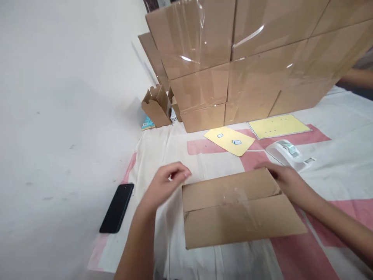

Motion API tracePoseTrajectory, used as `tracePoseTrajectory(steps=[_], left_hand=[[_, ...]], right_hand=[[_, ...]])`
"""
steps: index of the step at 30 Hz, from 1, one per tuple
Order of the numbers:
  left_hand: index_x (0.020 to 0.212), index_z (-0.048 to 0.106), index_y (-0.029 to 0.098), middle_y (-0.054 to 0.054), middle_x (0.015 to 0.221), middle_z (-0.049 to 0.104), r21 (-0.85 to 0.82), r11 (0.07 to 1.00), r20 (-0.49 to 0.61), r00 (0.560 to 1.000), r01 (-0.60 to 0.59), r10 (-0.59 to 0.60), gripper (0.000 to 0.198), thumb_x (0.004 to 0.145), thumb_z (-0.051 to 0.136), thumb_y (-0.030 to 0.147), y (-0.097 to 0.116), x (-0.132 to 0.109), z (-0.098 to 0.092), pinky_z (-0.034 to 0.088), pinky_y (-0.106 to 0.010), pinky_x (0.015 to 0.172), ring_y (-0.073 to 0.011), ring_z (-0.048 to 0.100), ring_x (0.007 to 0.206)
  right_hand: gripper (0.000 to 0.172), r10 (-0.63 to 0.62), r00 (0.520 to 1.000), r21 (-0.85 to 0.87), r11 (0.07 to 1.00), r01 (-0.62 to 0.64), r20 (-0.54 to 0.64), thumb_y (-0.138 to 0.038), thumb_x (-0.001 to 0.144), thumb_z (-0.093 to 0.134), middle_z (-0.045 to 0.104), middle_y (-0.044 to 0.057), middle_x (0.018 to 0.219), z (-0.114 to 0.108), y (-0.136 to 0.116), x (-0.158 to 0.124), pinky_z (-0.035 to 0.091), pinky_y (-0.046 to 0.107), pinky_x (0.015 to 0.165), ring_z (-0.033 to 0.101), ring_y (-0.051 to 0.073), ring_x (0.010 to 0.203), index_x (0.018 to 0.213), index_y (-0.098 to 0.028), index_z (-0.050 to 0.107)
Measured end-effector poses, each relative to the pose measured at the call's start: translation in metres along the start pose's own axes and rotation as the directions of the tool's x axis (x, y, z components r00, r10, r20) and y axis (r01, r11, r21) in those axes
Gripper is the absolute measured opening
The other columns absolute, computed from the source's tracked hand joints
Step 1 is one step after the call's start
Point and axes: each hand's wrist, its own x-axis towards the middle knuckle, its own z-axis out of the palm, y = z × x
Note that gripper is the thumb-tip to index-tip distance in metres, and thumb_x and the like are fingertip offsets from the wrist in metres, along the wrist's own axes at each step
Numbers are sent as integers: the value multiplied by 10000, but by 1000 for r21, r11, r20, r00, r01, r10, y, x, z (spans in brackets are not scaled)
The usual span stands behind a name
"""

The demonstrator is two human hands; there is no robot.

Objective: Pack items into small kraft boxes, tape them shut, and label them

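A closed cardboard box lies in front of me on the cloth, with its two top flaps meeting along a seam. Clear tape shines on part of that seam. My right hand grips the box at its far right corner, its fingertips partly hidden behind the edge. Just off the far left corner is my left hand, raised, with thumb and fingers curled together in a pinch. Whatever it pinches, if anything, is too small to make out. A white tape dispenser stands beyond my right hand.
Stacked, taped cardboard boxes form a wall at the back. Before them lie two yellow paper sheets. A black phone rests by the white wall at left. A small open carton stands behind; another person's arm shows far right.
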Motion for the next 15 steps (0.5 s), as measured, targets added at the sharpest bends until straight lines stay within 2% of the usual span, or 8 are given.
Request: tracePoseTrajectory(steps=[2, 4, 5, 7, 9, 11, 13, 15], left_hand=[[749, 672, 210, -2, 679, 561, -127, 992, -99, 995, 6, -19, 209, 861, 697, 384, -32, 20, -8, 345, -261, 587, -125, 458, 631], [780, 610, 215, 67, 557, 363, -260, 966, -158, 986, 8, -51, 250, 838, 700, 440, -65, 38, -10, 274, -238, 510, -96, 320, 515], [763, 566, 215, 88, 543, 288, -318, 948, -191, 980, -2, -62, 294, 806, 722, 461, -80, 46, -9, 251, -231, 486, -88, 274, 491], [736, 487, 214, 106, 552, 205, -406, 913, -281, 957, -48, -74, 369, 832, 684, 511, -104, 55, -8, 217, -221, 463, -74, 200, 476], [735, 457, 208, 109, 564, 192, -459, 884, -358, 930, -93, -88, 390, 891, 620, 526, -119, 57, -9, 208, -216, 458, -66, 166, 475], [748, 471, 201, 111, 561, 198, -492, 864, -386, 916, -106, -107, 371, 904, 616, 505, -126, 56, -12, 215, -214, 460, -63, 167, 471], [751, 496, 198, 113, 549, 196, -513, 853, -380, 916, -95, -126, 348, 861, 674, 476, -129, 55, -14, 226, -213, 466, -62, 187, 466], [752, 529, 196, 112, 537, 195, -522, 849, -366, 920, -79, -139, 331, 810, 722, 458, -130, 55, -15, 229, -212, 471, -62, 200, 466]], right_hand=[[349, -11, 997, -3, 1000, 11, -70, -349, 967, 379, 700, 43, 738, -6, -8, 42, 439, 301, 606, 619, 214, 661, 844, -223, 680], [330, 14, 995, -77, 997, -22, -94, -323, 958, 420, 737, 52, 868, -3, -15, 90, 413, 286, 631, 641, 210, 736, 966, -205, 728], [343, -23, 997, -133, 991, 13, -78, -326, 961, 442, 744, 66, 974, 1, -17, 113, 419, 279, 665, 657, 221, 827, 1092, -201, 733], [398, -93, 994, -277, 958, 76, -48, -364, 970, 465, 705, 105, 1154, 10, -22, 153, 417, 285, 695, 656, 247, 943, 1233, -202, 716], [412, -116, 993, -401, 910, 102, -9, -427, 974, 468, 663, 126, 1218, 19, -27, 183, 410, 299, 690, 648, 264, 965, 1205, -215, 737], [420, -97, 995, -487, 869, 92, 15, -462, 976, 456, 662, 141, 1177, 25, -32, 202, 405, 313, 681, 645, 273, 940, 1060, -198, 771], [425, -79, 997, -550, 831, 81, 26, -433, 988, 435, 680, 155, 1089, 29, -37, 212, 406, 325, 689, 646, 279, 916, 949, -165, 763], [403, -79, 996, -600, 796, 85, 37, -349, 1005, 410, 693, 169, 1024, 31, -40, 216, 410, 336, 707, 651, 283, 897, 922, -139, 744]])
